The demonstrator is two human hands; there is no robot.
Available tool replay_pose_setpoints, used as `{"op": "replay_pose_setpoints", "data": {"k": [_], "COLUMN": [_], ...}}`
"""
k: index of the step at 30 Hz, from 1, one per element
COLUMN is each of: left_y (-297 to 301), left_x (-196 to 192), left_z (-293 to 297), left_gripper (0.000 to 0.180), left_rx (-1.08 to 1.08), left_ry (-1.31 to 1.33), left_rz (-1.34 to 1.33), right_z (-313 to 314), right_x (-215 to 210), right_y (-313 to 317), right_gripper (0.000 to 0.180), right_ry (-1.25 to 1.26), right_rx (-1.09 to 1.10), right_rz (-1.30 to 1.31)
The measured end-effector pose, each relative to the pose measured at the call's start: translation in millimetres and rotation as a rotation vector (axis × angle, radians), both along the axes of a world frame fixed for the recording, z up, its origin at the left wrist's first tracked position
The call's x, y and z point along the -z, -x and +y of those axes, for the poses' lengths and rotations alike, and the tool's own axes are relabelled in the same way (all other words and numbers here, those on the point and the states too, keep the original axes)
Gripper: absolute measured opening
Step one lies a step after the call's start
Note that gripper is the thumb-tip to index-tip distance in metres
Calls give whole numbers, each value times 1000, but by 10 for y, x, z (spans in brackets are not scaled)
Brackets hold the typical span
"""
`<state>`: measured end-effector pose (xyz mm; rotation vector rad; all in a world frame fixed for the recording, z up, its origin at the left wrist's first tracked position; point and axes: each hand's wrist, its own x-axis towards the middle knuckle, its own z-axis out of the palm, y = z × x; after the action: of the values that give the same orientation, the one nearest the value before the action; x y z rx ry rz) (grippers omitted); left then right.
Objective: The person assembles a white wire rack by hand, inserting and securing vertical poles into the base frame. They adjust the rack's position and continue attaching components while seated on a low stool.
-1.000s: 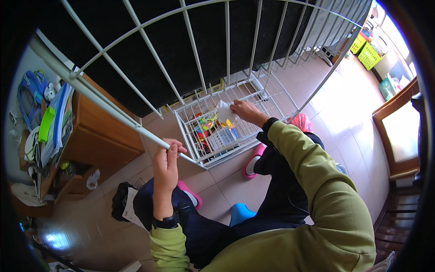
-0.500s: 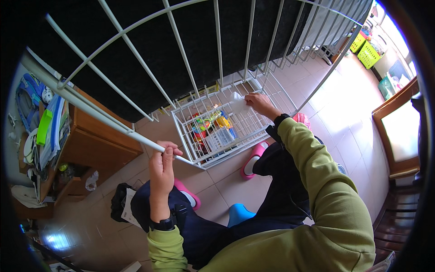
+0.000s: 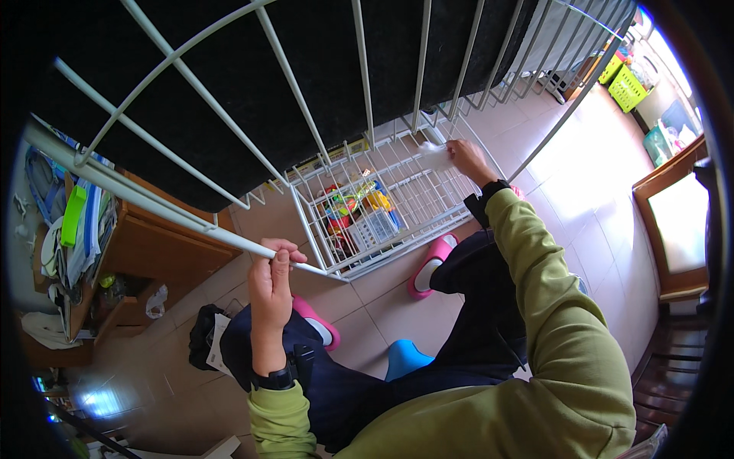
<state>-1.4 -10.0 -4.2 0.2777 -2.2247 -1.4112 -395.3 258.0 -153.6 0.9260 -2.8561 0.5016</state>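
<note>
Here, left hand (image 3: pixel 269 277) fingers grip the rack bar (image 3: pixel 153 208); right hand (image 3: pixel 466 159) fingers pinch a white cloth (image 3: pixel 436 155).

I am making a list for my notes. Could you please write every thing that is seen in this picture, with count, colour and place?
wire rack: one, white, upper half of the picture, tilted over the floor
white cloth: one, on the wires at the rack's far part
toys: several, mixed colours, seen through the rack's lower part
wooden cabinet: one, brown, at the left
slippers: two, pink, on the tiled floor
stool: one, blue, between the legs
green baskets: two, far upper right
wooden chair: one, brown, at the right
left hand: grips the rack's front bar
right hand: presses the white cloth on the wires
</note>
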Motion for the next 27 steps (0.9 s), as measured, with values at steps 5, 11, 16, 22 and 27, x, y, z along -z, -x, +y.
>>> {"op": "replay_pose_setpoints", "data": {"k": [5, 11, 16, 22, 27], "left_y": [10, 11, 11, 6, 8], "left_x": [6, -3, -24, -34, -25], "left_z": [3, 9, 11, 2, 4], "left_gripper": [21, 20, 23, 23, 23], "left_rx": [3, -4, -6, 3, 2], "left_ry": [-32, -9, 10, 9, 11], "left_rz": [15, 19, -7, -24, -16], "right_z": [287, 261, 225, 229, 140], "right_x": [-26, 174, 224, 218, 227], "right_y": [198, 303, 314, 298, 232], "right_gripper": [19, 16, 20, 13, 18], "right_ry": [28, 44, -60, 209, -70], "right_rx": [272, 279, 131, 238, 373], "right_rz": [326, 152, 75, 164, 165]}}
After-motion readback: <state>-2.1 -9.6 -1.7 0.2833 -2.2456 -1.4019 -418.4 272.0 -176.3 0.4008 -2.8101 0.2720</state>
